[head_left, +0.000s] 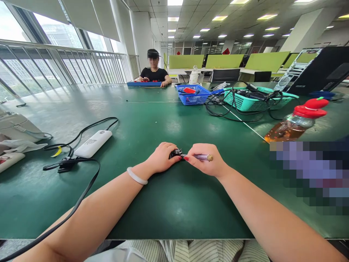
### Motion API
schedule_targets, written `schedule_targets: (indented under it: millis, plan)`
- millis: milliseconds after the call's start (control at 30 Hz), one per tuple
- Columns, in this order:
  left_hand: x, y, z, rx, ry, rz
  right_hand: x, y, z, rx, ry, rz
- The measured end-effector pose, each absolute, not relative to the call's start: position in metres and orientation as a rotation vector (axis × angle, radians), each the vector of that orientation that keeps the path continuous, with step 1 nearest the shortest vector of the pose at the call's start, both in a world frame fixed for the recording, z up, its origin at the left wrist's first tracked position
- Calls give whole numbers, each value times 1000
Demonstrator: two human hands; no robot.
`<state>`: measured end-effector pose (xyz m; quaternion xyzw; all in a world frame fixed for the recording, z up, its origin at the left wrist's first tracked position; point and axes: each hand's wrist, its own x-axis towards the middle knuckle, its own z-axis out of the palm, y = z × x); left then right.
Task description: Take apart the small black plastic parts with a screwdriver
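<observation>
My left hand [163, 157] rests on the green table, its fingers closed around a small black part [176, 153] with silvery details on top. The hand covers most of that part, so its kind does not show. Just to the right, my right hand [207, 160] grips a slim screwdriver [202, 157] with a translucent purplish handle and a brownish end cap. The screwdriver lies nearly level, and its thin shaft points left at the black part. Whether the tip touches it I cannot tell.
A white power bank [94, 143] with a black cable lies at left. Farther back are a blue basket [194, 97], a teal basket [240, 103] of cables and a red-capped bottle [293, 123] tilted at right. A person [154, 74] sits across the table [152, 116].
</observation>
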<state>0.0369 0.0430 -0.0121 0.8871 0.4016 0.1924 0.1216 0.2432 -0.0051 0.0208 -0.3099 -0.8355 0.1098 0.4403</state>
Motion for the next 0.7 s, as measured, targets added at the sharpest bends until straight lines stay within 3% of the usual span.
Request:
schedule_targets:
  millis: [700]
  plan:
    - [38,43,-11,2527,1210,521,239,-7,21,-947,-1836,329]
